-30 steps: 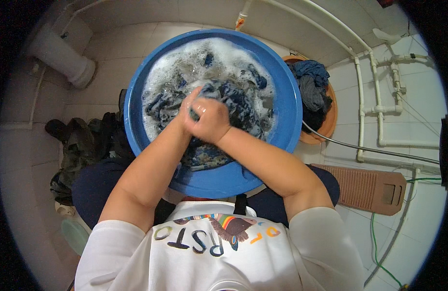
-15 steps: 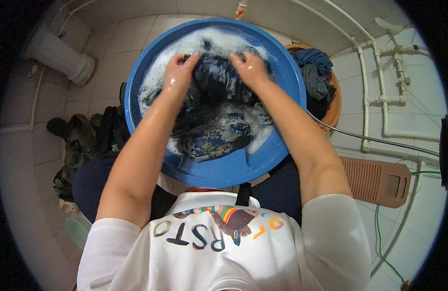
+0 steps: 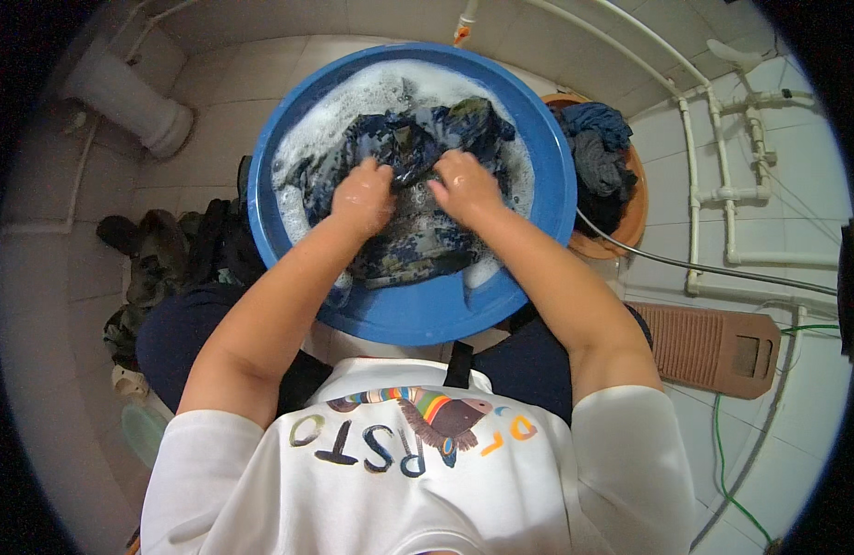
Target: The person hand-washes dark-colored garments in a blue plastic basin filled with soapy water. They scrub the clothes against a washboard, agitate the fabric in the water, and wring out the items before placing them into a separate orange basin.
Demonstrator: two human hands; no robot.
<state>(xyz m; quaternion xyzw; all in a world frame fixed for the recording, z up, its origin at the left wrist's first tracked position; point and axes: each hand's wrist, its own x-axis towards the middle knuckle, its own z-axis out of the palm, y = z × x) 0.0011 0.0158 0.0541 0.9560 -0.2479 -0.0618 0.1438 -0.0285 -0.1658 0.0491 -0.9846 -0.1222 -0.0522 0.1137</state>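
Note:
A blue digital-camouflage garment (image 3: 417,254) lies soaked in a large round blue basin (image 3: 413,326), wet cloth bunched at the far side and flatter at the near side. White suds (image 3: 320,116) float around it. My left hand (image 3: 364,196) is closed on the garment left of the middle, fingertips curled into the cloth. Across a short gap, my right hand (image 3: 467,188) also grips the fabric, knuckles up and thumb toward the left. Folds and water hide parts of the fingers. Between the hands the cloth dips into bubbly water.
An orange tub (image 3: 638,199) of dark clothes (image 3: 598,166) stands right of the basin. A grey hose (image 3: 686,263) runs past it. A brown washboard (image 3: 704,349) lies on the tiles at right. Dark clothing (image 3: 163,259) is piled at left, with white pipes (image 3: 693,185) along the right wall.
Both hands have come nearer to me, down from the basin's far side. The garment, earlier bunched up between them, now spreads wider and farther back across the suds.

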